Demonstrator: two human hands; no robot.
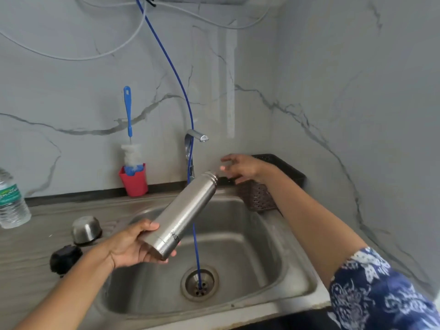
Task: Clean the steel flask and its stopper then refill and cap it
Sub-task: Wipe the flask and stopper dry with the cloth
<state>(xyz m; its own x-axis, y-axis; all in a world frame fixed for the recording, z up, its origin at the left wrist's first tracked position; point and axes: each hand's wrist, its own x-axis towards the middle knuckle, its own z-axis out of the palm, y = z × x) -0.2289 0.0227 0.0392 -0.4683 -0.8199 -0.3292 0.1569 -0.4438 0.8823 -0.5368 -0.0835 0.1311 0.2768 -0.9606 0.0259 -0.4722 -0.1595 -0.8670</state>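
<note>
Just above the sink [273, 253], the steel flask [183, 215] is tilted in the air, with its uncapped mouth up and to the right and its base low. The left hand [133, 244] grasps it round the base, thumb on top and fingers curled beneath. The right hand [242, 169] is released, with fingers spread and holding nothing. It is just beside the flask's mouth, slightly blurred, below and right of the tap [196, 135] spout.

A blue tube [181, 91] hangs down the wall, passes behind the flask and ends in the drain [199, 282] — it cuts through the open space over the basin. At the right rim a dark perforated basket [259, 198] sits under the right forearm, close to the corner.

Left of the basin, on the ribbed drainboard, an upturned steel cup [85, 229] and the black stopper [65, 258] stand near the rim, slightly apart, beside the left wrist. Further back a red cup [134, 182] holds a bottle brush [128, 115] against the wall. A plastic water bottle [10, 201] stands at the counter's far left. Grey-veined marble walls meet in a corner on the right.
</note>
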